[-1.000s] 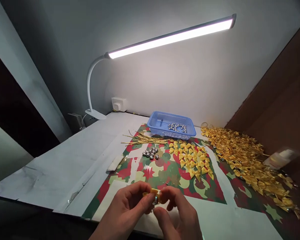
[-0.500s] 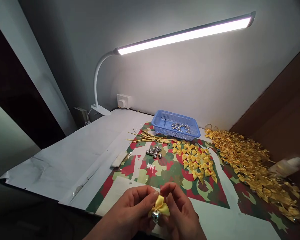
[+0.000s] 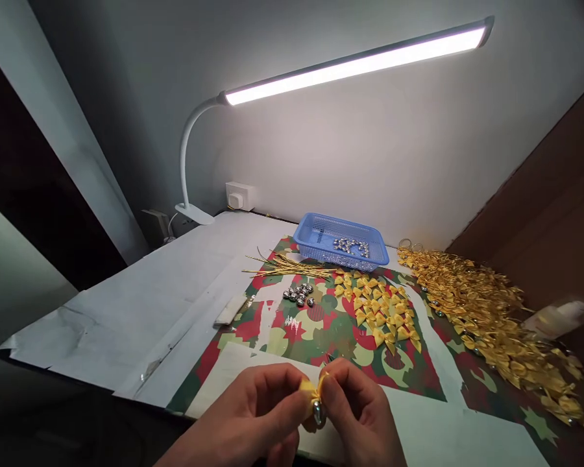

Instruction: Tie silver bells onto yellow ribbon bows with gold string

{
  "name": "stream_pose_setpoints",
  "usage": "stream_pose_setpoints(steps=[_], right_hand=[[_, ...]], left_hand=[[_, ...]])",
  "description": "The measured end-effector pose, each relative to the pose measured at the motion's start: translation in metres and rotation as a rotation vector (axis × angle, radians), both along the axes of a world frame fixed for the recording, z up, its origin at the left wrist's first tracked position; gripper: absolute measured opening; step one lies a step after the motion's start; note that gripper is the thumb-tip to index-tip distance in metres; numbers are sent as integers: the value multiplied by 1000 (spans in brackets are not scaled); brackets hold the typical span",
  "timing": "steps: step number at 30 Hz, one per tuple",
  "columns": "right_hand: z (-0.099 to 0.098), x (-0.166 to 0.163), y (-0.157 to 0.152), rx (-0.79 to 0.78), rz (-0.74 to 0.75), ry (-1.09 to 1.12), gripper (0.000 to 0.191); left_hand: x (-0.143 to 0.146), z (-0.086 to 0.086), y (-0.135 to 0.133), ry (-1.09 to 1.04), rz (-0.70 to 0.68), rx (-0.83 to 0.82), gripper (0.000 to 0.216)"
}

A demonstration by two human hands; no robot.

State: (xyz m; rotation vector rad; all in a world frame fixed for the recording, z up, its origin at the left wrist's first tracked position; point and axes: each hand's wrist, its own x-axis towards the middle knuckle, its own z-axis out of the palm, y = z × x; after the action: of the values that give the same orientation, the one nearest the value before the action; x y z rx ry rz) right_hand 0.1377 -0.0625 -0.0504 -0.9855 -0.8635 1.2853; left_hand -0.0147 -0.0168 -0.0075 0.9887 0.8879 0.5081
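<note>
Close in front of me, my left hand [image 3: 267,412] and my right hand [image 3: 353,405] pinch a yellow ribbon bow [image 3: 310,390] from both sides. A shiny silver bell [image 3: 318,413] hangs at the bow's lower middle, between my thumbs. Most of the bow is hidden behind my fingers. Beyond my hands, several loose silver bells [image 3: 300,295] lie on the camouflage-patterned sheet [image 3: 316,337]. To their right, yellow bows [image 3: 387,311] are spread out, and gold twist ties [image 3: 292,266] lie behind the bells.
A blue plastic basket [image 3: 340,250] holding silver bells stands against the wall. Along the right side runs a large heap of gold bows [image 3: 486,305], with a white bottle [image 3: 557,320] beside it. A lit lamp [image 3: 360,61] arches over the table. A small whitish block [image 3: 230,311] lies left of the bells.
The bow and bell have turned and shifted slightly right between my fingers. My right fingertips have closed in on the bow, so less of it shows. The view has shifted slightly.
</note>
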Motion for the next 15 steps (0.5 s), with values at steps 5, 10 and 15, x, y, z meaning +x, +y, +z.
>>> stream_pose_setpoints(steps=[5, 10, 15], right_hand=[[-14, -4, 4, -57, 52, 229, 57], [-17, -10, 5, -29, 91, 507, 52], [-5, -7, 4, -37, 92, 671, 42]], left_hand=[[5, 8, -1, -105, 93, -111, 40], [3, 11, 4, -155, 175, -204, 34], [-1, 6, 5, -222, 230, -327, 24]])
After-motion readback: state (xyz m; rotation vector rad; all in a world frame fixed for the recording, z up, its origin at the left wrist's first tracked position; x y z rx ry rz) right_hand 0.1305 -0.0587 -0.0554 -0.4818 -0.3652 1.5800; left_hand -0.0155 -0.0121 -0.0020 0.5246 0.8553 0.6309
